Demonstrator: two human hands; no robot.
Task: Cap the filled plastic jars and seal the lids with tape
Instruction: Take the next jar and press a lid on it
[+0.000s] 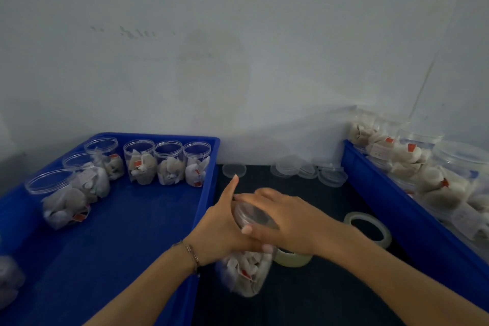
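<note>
hands meet at lower centre of the frame, where we see the left hand point(225, 222) curled round the side of a filled plastic jar point(246, 272), index finger pointing up, while the right hand point(285, 219) lies over its lid point(252, 216), fingers bent round the rim. we find two tape rolls point(367, 229) right of the jar on the dark table point(317, 299), loose lids point(309, 169) above. open jars point(169, 161) stand in the left blue tray point(119, 233); the right blue tray point(397, 209) holds more.
</note>
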